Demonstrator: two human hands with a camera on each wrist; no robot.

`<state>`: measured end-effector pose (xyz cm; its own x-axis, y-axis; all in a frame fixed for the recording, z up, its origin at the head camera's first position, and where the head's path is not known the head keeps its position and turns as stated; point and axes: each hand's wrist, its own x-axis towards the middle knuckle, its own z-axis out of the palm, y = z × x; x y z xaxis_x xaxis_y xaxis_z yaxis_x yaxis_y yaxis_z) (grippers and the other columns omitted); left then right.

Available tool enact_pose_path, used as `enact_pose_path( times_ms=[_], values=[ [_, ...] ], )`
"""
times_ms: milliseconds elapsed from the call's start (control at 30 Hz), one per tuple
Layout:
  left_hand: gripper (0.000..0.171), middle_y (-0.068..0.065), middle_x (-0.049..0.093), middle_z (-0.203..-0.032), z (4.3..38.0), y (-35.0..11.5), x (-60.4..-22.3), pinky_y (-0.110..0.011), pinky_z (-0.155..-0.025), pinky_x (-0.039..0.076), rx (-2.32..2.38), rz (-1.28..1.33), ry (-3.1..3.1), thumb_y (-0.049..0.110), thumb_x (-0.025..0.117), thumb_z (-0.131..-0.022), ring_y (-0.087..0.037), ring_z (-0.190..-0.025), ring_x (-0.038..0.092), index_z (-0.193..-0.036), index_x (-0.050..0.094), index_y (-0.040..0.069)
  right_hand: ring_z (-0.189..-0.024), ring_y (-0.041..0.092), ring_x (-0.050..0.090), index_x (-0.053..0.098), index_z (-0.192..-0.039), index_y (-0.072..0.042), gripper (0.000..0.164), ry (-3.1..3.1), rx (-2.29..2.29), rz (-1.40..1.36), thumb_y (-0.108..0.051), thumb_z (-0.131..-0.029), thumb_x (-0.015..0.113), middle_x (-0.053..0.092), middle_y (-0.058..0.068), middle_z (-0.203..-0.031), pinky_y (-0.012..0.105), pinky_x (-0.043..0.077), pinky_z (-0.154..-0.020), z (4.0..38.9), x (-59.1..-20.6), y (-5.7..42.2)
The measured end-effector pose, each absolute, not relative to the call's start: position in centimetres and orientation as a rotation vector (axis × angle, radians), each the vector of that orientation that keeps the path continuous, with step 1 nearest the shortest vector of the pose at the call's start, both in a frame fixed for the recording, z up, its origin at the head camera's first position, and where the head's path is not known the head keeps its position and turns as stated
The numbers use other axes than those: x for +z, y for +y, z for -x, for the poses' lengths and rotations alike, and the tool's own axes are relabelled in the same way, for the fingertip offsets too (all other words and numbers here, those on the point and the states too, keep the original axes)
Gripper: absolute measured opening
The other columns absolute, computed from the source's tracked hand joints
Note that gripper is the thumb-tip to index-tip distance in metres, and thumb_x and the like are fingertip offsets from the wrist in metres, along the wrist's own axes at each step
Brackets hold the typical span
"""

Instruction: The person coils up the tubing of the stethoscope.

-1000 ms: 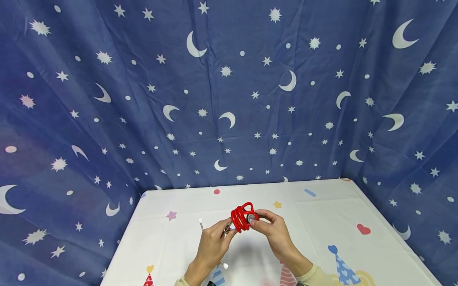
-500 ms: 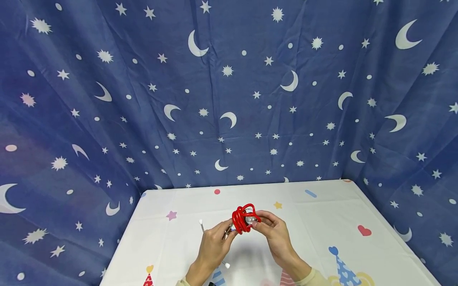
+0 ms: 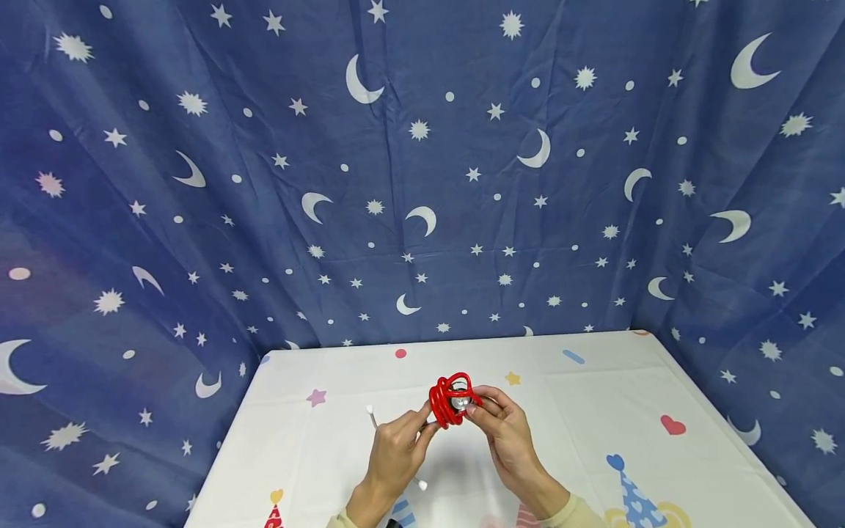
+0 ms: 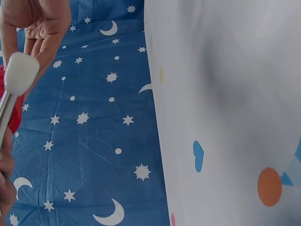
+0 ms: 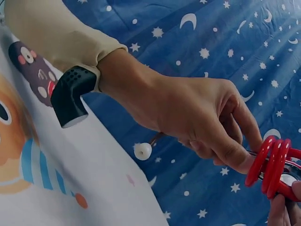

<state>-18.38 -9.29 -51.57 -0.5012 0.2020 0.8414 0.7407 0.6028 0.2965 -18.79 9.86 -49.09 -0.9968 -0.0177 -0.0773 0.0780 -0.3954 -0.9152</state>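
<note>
A stethoscope (image 3: pixel 441 403) with red tubing wound in several coils is held up between both hands above the table. Its silver chest piece (image 3: pixel 461 400) shows through a red loop at the right of the coils. My left hand (image 3: pixel 394 447) pinches the metal ear tubes beside the coils, with one white ear tip (image 3: pixel 370 409) sticking out above and another below it. My right hand (image 3: pixel 511 436) pinches the loop and chest piece between thumb and fingers. In the right wrist view, the red coils (image 5: pixel 272 167) lie between the left fingers and the right fingertips.
A white cloth with printed shapes covers the table (image 3: pixel 297 440). Behind and at the sides hangs a blue curtain (image 3: pixel 462 183) with moons and stars. A black device (image 5: pixel 73 96) sits at the left wrist.
The chest piece has turned and now shows more of its silver face within the loop. My right thumb and fingers have shifted slightly on it. The left hand keeps its grip.
</note>
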Motion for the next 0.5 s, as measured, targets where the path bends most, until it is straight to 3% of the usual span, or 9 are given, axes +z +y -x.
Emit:
enact_pose_path(
  times_ms=[500],
  values=[
    [0.033,0.003,0.068,-0.069,18.60,-9.13,-52.41,-0.005,-0.051,0.041,-0.806,0.785,-1.963,0.012,0.077,-0.082,0.002,-0.054,0.055,-0.111,0.072,-0.002,-0.096,0.019,0.068,0.056,-0.117,0.002,0.037,1.898,-2.473,-0.119,0.005,-0.083,0.069,0.072,0.010,-0.103,0.028,0.053,-0.088,18.94,-48.88,9.65]
  ],
)
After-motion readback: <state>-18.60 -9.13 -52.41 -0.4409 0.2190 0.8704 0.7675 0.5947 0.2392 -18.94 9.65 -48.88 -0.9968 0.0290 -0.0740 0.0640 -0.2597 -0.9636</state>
